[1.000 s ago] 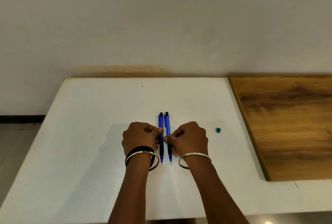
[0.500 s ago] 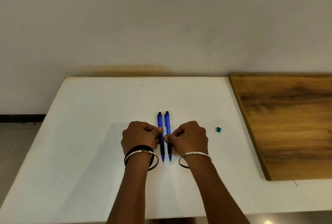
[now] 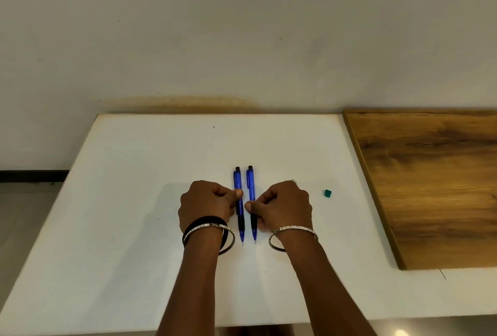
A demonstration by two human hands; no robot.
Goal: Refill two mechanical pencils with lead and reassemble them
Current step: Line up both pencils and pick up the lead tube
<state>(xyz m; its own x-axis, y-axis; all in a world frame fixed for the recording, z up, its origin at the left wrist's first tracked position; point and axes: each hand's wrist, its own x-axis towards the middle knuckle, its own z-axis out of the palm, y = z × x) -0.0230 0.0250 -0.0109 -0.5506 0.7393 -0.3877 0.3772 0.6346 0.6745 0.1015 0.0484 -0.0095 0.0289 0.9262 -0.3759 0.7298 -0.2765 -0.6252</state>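
Item 1. My left hand: knuckles up on the white table, fingers curled into a loose fist. The thumb tip lies against the barrel of the left mechanical pencil, and the curled fingers close in on it from my side, a pinch as far as I can see; the fingertips underneath are hidden.

Item 2. My right hand: the mirror of the first, fingers curled, with the tip of thumb or forefinger pressed to the right mechanical pencil about halfway along. It grasps that pencil in the same pinching way; the underside contact is out of sight.

Item 3. The two pencils: blue see-through barrels, black push buttons at the far ends, black grip sections near my wrists, fine tips pointing toward me. Both lie flat on the table between my hands, parallel, just beside each other with a narrow strip of white showing between them. Both look fully assembled.

Item 4. Wrist wear: a black band and a silver bangle on the left wrist, one silver bangle on the right.

Item 5. Small green block: alone on the table, off to the right of my right hand, apart from it.

Item 6. Wooden board: brown grain, lying along the table's right side.

Item 7. Pale wall behind the table.
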